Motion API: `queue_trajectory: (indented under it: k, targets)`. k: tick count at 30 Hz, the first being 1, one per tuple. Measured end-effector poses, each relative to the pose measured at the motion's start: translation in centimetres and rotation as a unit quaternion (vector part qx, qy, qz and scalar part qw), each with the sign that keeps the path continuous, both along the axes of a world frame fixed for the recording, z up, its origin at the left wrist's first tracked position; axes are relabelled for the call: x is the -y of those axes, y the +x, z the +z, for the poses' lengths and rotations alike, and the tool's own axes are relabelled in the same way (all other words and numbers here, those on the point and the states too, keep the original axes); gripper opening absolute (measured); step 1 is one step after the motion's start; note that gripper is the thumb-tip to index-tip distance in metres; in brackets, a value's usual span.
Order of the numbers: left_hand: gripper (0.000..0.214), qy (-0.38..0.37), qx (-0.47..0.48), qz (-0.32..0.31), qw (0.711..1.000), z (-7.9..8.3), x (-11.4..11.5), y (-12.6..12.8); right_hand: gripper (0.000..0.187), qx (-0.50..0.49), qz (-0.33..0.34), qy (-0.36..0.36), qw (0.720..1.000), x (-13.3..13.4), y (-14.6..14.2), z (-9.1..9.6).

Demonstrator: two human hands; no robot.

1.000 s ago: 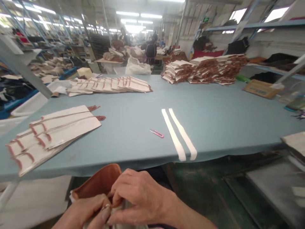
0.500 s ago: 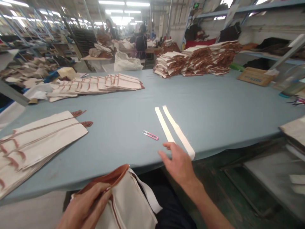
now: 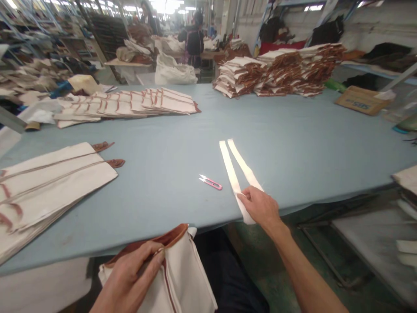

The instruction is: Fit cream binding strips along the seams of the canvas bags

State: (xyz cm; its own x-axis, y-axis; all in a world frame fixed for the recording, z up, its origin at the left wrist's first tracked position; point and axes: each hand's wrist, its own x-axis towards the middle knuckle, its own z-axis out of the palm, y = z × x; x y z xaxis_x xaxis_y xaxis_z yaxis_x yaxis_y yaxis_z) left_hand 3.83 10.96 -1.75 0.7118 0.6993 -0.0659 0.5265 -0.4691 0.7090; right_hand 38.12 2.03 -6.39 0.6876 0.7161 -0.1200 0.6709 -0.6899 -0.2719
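My left hand [image 3: 137, 269] pinches the top edge of a cream fabric bag [image 3: 192, 278] with brown lining and a brown stripe, held in front of the table over my lap. A short white strap end [image 3: 192, 232] shows at the bag's upper right corner. At the table's front edge my right hand [image 3: 260, 206] closes thumb and fingers on the left one of two cream fabric strips [image 3: 230, 169]. Left of the strips lie pink thread snips [image 3: 211, 182] with their blades apart, pointing left.
Flat cream pieces with brown straps [image 3: 74, 174] lie at the table's left. Behind them is an overlapping row of cream pieces [image 3: 130, 104]. Tall stacks of cream and brown pieces [image 3: 273, 71] and a cardboard box [image 3: 361, 101] stand at the back right. A person [image 3: 194, 41] is farther back.
My right hand has moved right and its fingers have closed on the left strip. My left hand still holds the bag, which now shows slightly farther right. The view has tilted down slightly.
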Motion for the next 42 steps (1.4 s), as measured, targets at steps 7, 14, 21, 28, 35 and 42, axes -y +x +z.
queue_trajectory:
  k: [7,14,21,28,35,42]
  targets:
    - [0.037,-0.01,0.019,0.019,1.0,-0.6,0.7,-1.6,0.031,0.006,-0.004,0.012,1.0,-2.0,0.4,0.2]
    - [0.034,-0.009,0.042,0.056,0.998,-0.7,1.6,-2.7,0.038,0.086,0.061,0.01,0.994,-5.4,-1.6,2.3]
    - [0.036,-0.014,0.058,0.062,0.996,-0.7,2.1,-2.9,0.028,0.068,0.174,-0.075,0.98,-9.0,-5.2,1.9]
    - [0.037,-0.001,0.077,0.072,0.994,-0.6,2.6,-2.6,0.032,0.04,0.187,-0.098,0.977,-10.4,-5.2,1.7]
    - [0.036,0.002,0.049,0.079,0.996,-0.7,3.1,-2.6,0.034,0.028,0.189,-0.046,0.981,-15.2,-10.2,0.9]
    - [0.036,-0.021,0.074,0.111,0.991,-0.4,3.8,-3.2,0.033,0.049,0.184,0.038,0.981,-15.7,-11.1,0.7]
